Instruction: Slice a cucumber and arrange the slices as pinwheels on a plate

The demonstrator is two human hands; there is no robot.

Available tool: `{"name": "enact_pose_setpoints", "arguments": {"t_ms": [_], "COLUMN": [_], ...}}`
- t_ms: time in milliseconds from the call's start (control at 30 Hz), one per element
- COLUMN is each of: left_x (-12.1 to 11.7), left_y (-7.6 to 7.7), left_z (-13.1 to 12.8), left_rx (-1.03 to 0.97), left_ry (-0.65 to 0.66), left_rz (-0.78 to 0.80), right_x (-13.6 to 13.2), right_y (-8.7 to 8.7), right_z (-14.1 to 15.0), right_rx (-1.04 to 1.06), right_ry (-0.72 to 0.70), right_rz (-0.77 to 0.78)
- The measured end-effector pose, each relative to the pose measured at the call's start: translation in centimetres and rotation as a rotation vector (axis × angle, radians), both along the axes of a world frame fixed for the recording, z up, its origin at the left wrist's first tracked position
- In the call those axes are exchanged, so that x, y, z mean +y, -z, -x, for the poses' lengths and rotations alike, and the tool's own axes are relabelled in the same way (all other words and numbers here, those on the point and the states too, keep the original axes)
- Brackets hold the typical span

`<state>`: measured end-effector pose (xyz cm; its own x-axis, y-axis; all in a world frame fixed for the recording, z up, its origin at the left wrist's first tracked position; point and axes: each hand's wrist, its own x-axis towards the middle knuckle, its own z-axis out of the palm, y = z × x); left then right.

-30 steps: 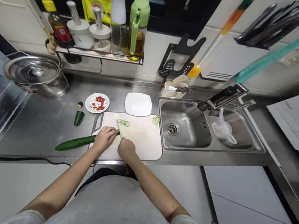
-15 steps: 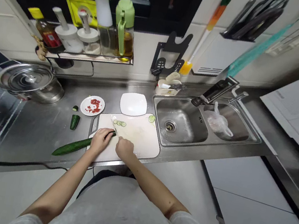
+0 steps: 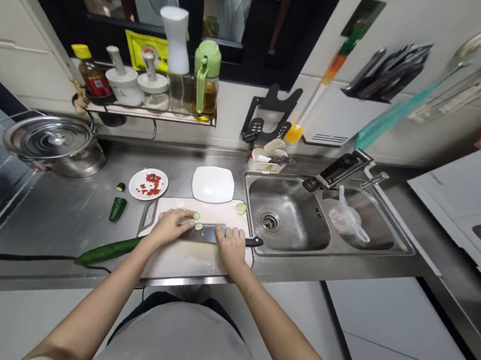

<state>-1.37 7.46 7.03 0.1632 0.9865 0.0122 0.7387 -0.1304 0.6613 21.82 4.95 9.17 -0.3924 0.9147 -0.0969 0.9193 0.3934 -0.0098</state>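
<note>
By the loosely spread left hand (image 3: 171,227) sit round pale-green cucumber slices (image 3: 199,226); the right hand (image 3: 232,248) touches a black-handled steel knife (image 3: 209,235), maybe to steady it, but I can't tell its grip.

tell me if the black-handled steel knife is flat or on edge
Flat or nearly so: the knife shows its broad blade face upward, with the bare right hand across it.

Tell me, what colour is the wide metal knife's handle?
The knife's handle is black; it shows best in the head view.
</note>
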Motion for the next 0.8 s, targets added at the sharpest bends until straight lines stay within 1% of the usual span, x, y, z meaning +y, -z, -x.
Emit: {"name": "enact_pose_setpoints", "arguments": {"t_ms": [67, 133, 233, 333, 400, 467, 533, 633, 700, 800], "left_x": [0.3, 0.4, 0.6, 0.7, 0.8, 0.9, 1.1, 1.5, 1.9, 2.6], "left_y": [0.0, 0.2, 1.0, 2.0, 2.5, 2.8, 2.9, 2.7, 2.6, 2.5], "left_z": [-0.8, -1.5, -2.1, -2.6, -2.8, -2.9, -2.7, -2.4, -2.3, -2.6], "left_rx": [0.026, 0.01, -0.067, -0.185, -0.272, -0.314, -0.281, -0.131, -0.042, 0.033], "left_ry": [0.059, 0.066, 0.025, -0.025, -0.066, -0.119, -0.178, -0.245, -0.256, -0.239], "left_rz": [0.071, 0.128, 0.184, 0.232, 0.248, 0.242, 0.233, 0.236, 0.241, 0.248], "right_x": [0.2, 0.1, -0.2, -0.7, -1.1, -1.4, -1.7, -2.2, -2.4, -2.5], "right_y": [0.1, 0.4, 0.9, 1.4, 1.6, 1.7, 1.8, 1.8, 1.8, 2.0], "right_z": [-0.3, -0.4, -0.4, -0.6, -0.7, -0.9, -1.2, -1.8, -2.3, -2.9], "right_rx": [0.009, 0.008, 0.005, 0.005, 0.006, 0.006, 0.003, -0.006, -0.013, -0.021], "right_ry": [-0.02, -0.034, -0.035, -0.028, -0.025, -0.021, -0.016, -0.007, 0.005, 0.028], "right_rz": [-0.037, -0.059, -0.067, -0.056, -0.05, -0.047, -0.047, -0.042, -0.035, -0.021]}}
